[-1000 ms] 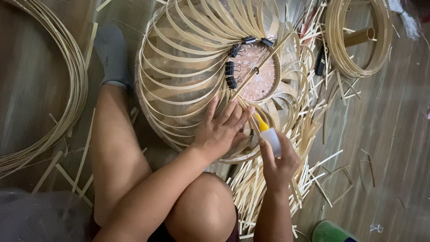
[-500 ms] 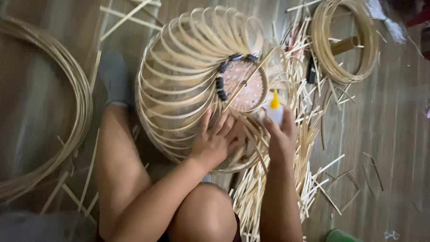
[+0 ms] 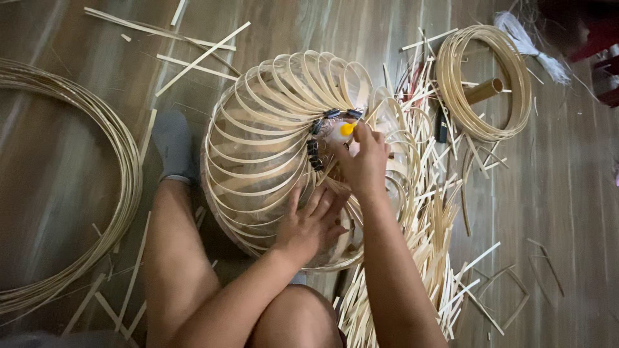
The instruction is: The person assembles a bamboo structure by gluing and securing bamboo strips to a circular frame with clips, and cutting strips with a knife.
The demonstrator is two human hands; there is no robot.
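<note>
Two hands: both on the round bamboo frame (image 3: 271, 148), on the floor (image 3: 77, 38) by the knees.
Left hand (image 3: 309, 225): fingers spread flat on its strips.
Right hand (image 3: 364, 161): fingers closed around a yellow-tipped glue bottle (image 3: 342, 131) at the black clips (image 3: 314, 148).

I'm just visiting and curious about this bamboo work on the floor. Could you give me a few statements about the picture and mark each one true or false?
1. The right hand holds a small bottle with a yellow tip at the hub of the round woven bamboo-strip frame. True.
2. The left hand is lifted clear of the frame. False: it rests flat on the frame's lower side.
3. Black binder clips sit around the frame's hub. True.
4. The coil of thin bamboo strips at upper right lies on the person's lap. False: it lies on the wooden floor.
5. Loose cut bamboo strips are scattered beside the frame. True.
</note>
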